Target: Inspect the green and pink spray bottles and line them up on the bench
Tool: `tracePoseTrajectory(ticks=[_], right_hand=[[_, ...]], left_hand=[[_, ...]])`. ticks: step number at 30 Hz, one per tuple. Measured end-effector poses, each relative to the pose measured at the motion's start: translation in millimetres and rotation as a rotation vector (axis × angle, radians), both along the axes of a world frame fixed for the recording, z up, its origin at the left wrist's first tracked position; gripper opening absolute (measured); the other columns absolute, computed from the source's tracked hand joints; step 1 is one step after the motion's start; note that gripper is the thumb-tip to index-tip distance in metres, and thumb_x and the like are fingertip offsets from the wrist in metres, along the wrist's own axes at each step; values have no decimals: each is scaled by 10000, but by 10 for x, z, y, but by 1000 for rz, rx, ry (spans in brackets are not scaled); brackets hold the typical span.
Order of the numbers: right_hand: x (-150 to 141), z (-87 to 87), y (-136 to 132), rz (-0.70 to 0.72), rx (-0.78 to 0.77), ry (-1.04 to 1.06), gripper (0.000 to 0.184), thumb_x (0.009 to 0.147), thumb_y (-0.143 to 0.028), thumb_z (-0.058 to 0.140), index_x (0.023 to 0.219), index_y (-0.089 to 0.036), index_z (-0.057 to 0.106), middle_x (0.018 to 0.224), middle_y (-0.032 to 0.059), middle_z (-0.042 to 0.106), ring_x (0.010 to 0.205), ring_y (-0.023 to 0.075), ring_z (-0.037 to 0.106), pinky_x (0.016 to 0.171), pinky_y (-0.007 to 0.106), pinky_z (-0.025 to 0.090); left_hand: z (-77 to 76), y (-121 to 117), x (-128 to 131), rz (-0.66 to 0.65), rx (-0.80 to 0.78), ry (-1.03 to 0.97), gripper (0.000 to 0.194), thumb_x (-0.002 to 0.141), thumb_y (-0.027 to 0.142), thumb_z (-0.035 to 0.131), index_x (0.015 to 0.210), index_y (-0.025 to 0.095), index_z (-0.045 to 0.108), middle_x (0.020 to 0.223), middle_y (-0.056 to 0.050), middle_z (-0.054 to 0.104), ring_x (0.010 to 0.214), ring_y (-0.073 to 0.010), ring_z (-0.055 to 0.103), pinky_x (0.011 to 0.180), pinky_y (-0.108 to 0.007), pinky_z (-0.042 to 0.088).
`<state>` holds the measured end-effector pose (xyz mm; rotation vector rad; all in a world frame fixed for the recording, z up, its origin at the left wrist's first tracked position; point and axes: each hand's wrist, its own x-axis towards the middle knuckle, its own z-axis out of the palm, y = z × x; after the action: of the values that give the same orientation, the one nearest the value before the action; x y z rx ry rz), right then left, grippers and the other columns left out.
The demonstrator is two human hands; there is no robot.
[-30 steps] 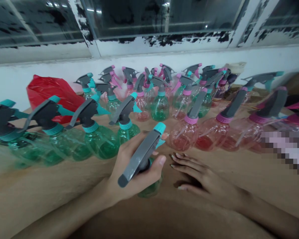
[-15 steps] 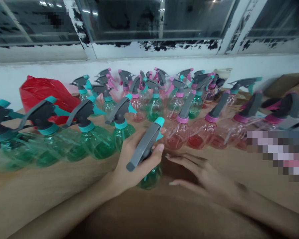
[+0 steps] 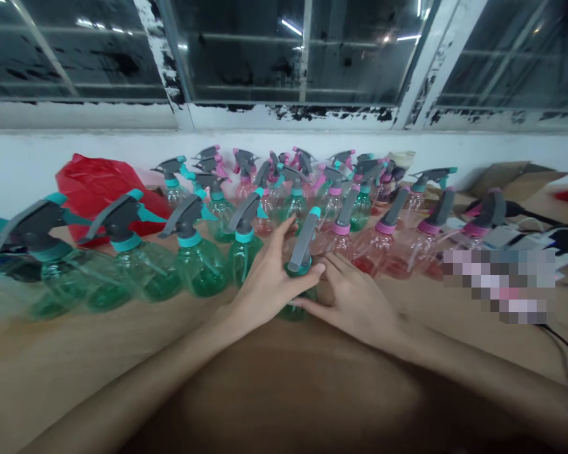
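A green spray bottle [image 3: 303,261] with a grey trigger head and teal collar stands upright on the brown table [image 3: 288,378], in the gap between a row of green bottles and a row of pink ones. My left hand [image 3: 267,284] is wrapped round its neck and body from the left. My right hand [image 3: 355,301] presses against its lower right side, fingers curled on the bottle.
A row of green spray bottles [image 3: 189,258] runs left along the table; pink bottles [image 3: 383,252] run right. Several more bottles [image 3: 284,180] stand at the back by the white wall. A red plastic bag [image 3: 99,189] lies left, black cables [image 3: 561,233] and cardboard right.
My left hand has carried the green bottle forward and set it upright in the row. My right hand has moved from flat on the table to the bottle's side.
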<state>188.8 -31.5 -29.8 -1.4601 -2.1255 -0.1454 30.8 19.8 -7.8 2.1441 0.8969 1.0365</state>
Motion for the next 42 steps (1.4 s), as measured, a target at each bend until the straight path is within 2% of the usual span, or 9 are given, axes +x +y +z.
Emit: tracePoseTrajectory(ticks=[3,7,12,16,26,30,33,36,42], right_hand=[[6,79,54,-67,-52,-30,355,834,-448,584,1017,-145,563,992,116,651,906,284,634,692,392,516],[-9,140,150,-200,-170,-90,493,846,-521,555,1133,-122,520,850,97,689,751,281,666,586,357,476],[-63,146,276,-325,-214,-145,576,851,-591,506,1198,-131,492,753,86,699,719,308,683,538,335,436],[-96,155,357,-332,-207,-148,590,848,-609,496,1209,-142,482,786,92,709,729,314,686,539,341,441],[-143,154,479,-334,-197,-144,673,860,-559,526,1329,-95,391,811,116,714,799,325,689,587,357,469],[-101,157,377,-300,-158,-97,691,862,-530,546,1368,-97,361,771,94,713,777,309,691,581,343,471],[70,197,179,-256,-142,-64,524,892,-507,509,1283,-160,484,719,60,704,674,278,689,556,333,466],[349,228,3,-238,-111,27,317,910,-469,488,1015,-209,637,777,54,714,688,245,688,603,331,482],[678,173,44,-374,-68,111,440,877,-453,508,1214,-175,557,737,72,692,638,262,664,606,372,490]], left_hand=[[-20,-120,-226,46,13,83,644,856,343,610,1405,265,281,1486,-61,364,1315,-237,408,1071,-431,387],[-79,-335,-547,80,34,165,356,890,286,544,1229,267,439,1294,-31,525,1107,-186,572,929,-355,504],[-195,-522,-818,84,-107,291,194,915,321,498,1109,323,492,1147,20,608,913,-167,651,825,-339,544],[-275,-578,-903,68,-214,328,173,921,342,464,1089,354,498,1115,48,637,923,-156,665,759,-294,553],[-262,-510,-763,15,-274,356,144,914,284,475,1036,307,549,1024,58,692,877,-123,671,694,-219,516],[-269,-456,-682,-5,-270,347,144,891,232,497,1001,274,580,993,44,707,834,-123,673,684,-219,508],[-287,-414,-636,-18,-257,333,163,878,205,495,993,268,591,970,37,714,820,-133,676,669,-226,510],[-287,-371,-571,-12,-193,317,145,882,222,478,945,260,603,880,34,713,747,-145,668,622,-238,509],[-262,-318,-373,-50,-95,282,121,884,235,490,930,254,601,835,32,702,668,-128,636,565,-226,492]])
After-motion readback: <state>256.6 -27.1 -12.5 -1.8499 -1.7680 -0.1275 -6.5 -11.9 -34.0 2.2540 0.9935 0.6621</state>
